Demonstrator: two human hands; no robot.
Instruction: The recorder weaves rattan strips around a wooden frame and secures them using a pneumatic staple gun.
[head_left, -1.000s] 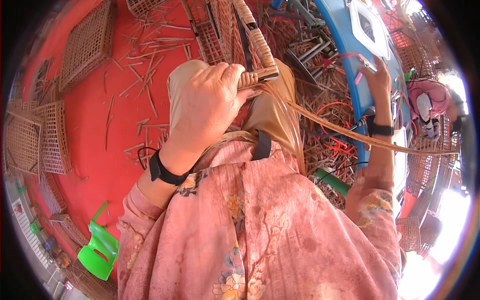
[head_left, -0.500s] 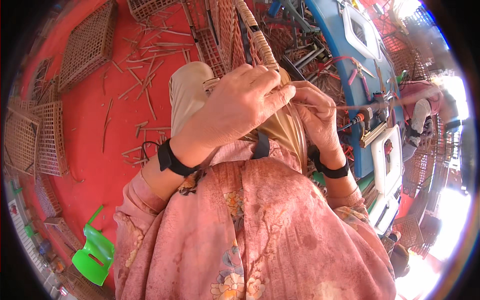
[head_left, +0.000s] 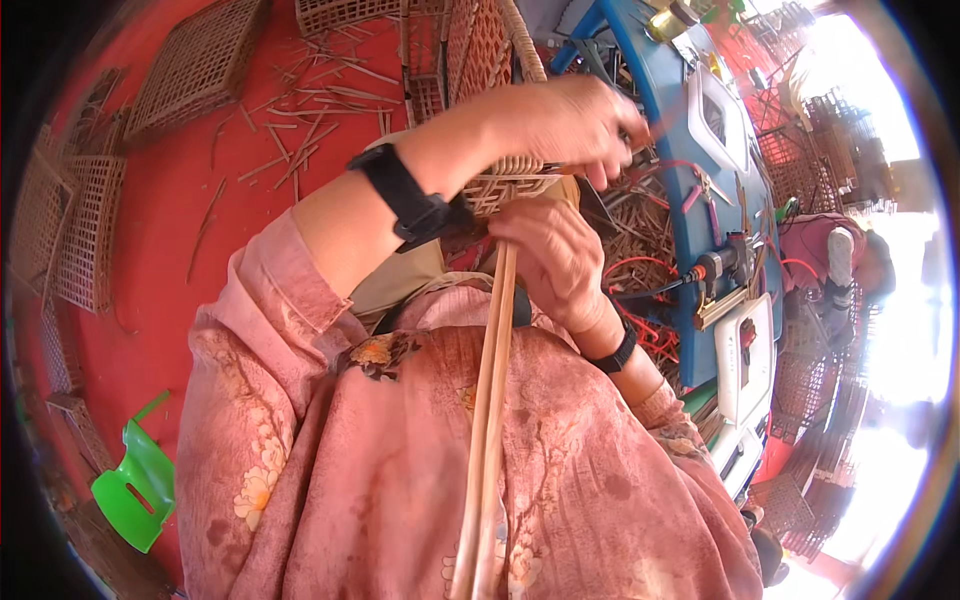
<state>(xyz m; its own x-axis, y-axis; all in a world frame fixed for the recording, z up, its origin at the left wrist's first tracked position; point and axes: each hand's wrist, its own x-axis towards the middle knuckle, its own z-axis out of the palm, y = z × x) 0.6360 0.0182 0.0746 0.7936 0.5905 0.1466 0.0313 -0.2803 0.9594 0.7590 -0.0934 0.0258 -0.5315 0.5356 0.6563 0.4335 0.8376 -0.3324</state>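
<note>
On my lap stands a woven cane basket (head_left: pixel 478 55) with a wrapped rim, partly covered by my left forearm. My right hand (head_left: pixel 556 250) is closed at the basket's near corner, its fingers pinching a long pale cane strip (head_left: pixel 492 370). From those fingers the strip trails down over my shirt in two close lengths. My left hand (head_left: pixel 585 125) is raised over the basket's right side, knuckles up, fingers curled and blurred. Whatever is in its fingers, if anything, I cannot make out.
A blue table (head_left: pixel 665 110) on the right bears pliers (head_left: pixel 714 215), a power tool (head_left: pixel 725 265) and a white tray (head_left: pixel 745 360). Cut strips (head_left: pixel 300 140) litter the red floor. Woven panels (head_left: pixel 200 65) and a green plastic stool (head_left: pixel 138 490) are at left. A person (head_left: pixel 830 260) sits beyond the table.
My left hand has lifted away from the right hand, up and to the right across the basket. My right hand has shifted down and left, and the strip now hangs over my shirt.
</note>
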